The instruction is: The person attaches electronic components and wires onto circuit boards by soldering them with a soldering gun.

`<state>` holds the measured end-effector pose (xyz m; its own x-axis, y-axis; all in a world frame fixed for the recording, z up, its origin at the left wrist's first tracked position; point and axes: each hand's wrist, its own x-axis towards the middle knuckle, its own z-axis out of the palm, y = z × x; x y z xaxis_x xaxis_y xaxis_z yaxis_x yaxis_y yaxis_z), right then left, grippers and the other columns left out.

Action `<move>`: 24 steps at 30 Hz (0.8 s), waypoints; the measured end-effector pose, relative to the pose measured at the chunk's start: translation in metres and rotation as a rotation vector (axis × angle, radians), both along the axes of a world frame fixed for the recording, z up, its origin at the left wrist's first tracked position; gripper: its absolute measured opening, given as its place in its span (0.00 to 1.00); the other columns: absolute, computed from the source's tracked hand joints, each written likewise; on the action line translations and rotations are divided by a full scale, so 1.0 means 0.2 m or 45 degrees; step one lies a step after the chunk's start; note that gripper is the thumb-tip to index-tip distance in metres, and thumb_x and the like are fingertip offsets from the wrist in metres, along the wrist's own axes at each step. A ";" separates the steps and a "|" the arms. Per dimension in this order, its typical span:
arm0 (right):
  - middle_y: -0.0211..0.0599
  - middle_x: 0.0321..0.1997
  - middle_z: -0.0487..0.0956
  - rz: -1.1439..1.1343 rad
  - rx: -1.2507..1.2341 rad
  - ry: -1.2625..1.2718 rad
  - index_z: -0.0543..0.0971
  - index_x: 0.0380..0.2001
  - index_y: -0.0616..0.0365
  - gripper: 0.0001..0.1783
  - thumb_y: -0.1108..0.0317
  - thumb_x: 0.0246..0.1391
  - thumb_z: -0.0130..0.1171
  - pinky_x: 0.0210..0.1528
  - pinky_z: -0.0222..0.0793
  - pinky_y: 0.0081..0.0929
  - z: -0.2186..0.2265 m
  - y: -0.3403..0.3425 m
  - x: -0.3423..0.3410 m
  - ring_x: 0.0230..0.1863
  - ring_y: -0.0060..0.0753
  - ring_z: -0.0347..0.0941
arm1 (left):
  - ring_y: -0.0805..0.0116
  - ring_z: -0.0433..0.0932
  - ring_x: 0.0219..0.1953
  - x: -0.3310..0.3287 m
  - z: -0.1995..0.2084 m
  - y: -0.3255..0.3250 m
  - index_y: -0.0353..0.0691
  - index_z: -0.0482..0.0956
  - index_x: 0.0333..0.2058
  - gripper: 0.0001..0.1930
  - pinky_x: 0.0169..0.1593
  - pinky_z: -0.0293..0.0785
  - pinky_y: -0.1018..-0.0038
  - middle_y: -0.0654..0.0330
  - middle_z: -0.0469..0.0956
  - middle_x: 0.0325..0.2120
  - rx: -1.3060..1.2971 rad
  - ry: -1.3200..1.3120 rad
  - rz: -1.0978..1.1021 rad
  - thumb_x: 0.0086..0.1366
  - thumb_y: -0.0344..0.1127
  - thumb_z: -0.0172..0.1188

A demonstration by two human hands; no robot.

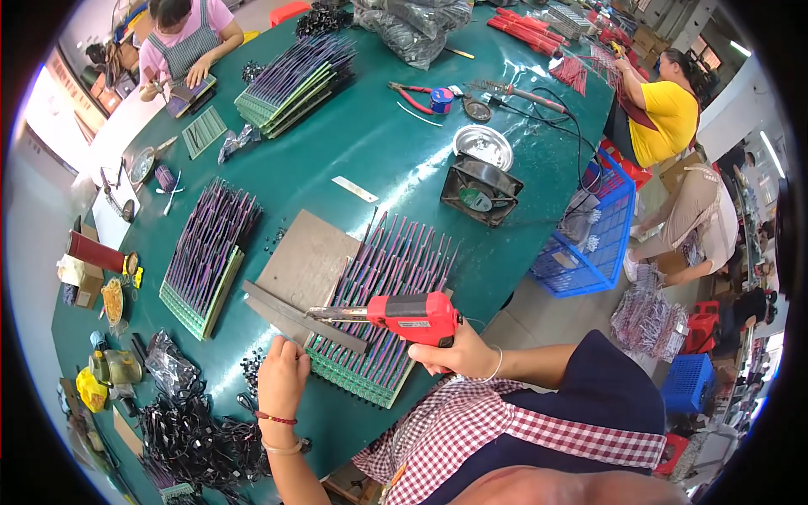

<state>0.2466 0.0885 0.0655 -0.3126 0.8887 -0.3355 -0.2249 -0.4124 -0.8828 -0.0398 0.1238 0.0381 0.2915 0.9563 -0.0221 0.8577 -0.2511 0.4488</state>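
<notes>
My right hand grips a red and black pistol-shaped power tool, whose long metal nose points left. Beneath it is a green circuit-board panel with many purple and black wires standing from it in rows. A dark flat metal bar lies across the wires' left side, and the tool's tip is at or just above it. My left hand is closed beside the panel's left edge, below the bar. Whatever its fingers pinch, if anything, is hidden. A brown board lies behind the bar.
More wired panels stand on the green table. A small fan, a metal dish and pliers lie beyond. Black cables pile near left. A blue basket stands right. Other people work around the table.
</notes>
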 end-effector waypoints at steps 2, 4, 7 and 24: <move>0.25 0.19 0.71 -0.004 -0.008 0.014 0.73 0.35 0.59 0.11 0.67 0.52 0.60 0.19 0.64 0.19 0.00 -0.01 0.00 0.17 0.15 0.65 | 0.52 0.73 0.27 0.01 -0.03 0.00 0.36 0.69 0.24 0.05 0.27 0.71 0.61 0.53 0.69 0.28 0.060 0.044 0.026 0.51 0.27 0.57; 0.25 0.19 0.70 -0.006 -0.006 0.008 0.73 0.36 0.59 0.11 0.67 0.52 0.60 0.19 0.64 0.18 0.00 -0.01 0.00 0.17 0.15 0.65 | 0.53 0.73 0.26 0.03 -0.04 -0.01 0.36 0.69 0.24 0.05 0.26 0.71 0.62 0.54 0.69 0.28 0.114 0.087 0.054 0.51 0.27 0.56; 0.24 0.19 0.70 0.001 0.018 0.015 0.73 0.36 0.60 0.11 0.67 0.52 0.60 0.19 0.64 0.18 -0.01 -0.01 0.01 0.17 0.15 0.65 | 0.54 0.73 0.25 0.11 -0.04 -0.01 0.37 0.68 0.22 0.04 0.24 0.70 0.63 0.56 0.69 0.28 0.263 0.122 0.177 0.49 0.27 0.55; 0.23 0.20 0.71 0.039 -0.047 -0.016 0.73 0.39 0.59 0.13 0.68 0.52 0.60 0.19 0.63 0.17 0.02 -0.02 -0.05 0.16 0.14 0.64 | 0.49 0.71 0.26 0.15 -0.10 -0.08 0.33 0.67 0.22 0.04 0.29 0.68 0.61 0.52 0.68 0.27 0.252 0.102 0.560 0.50 0.27 0.52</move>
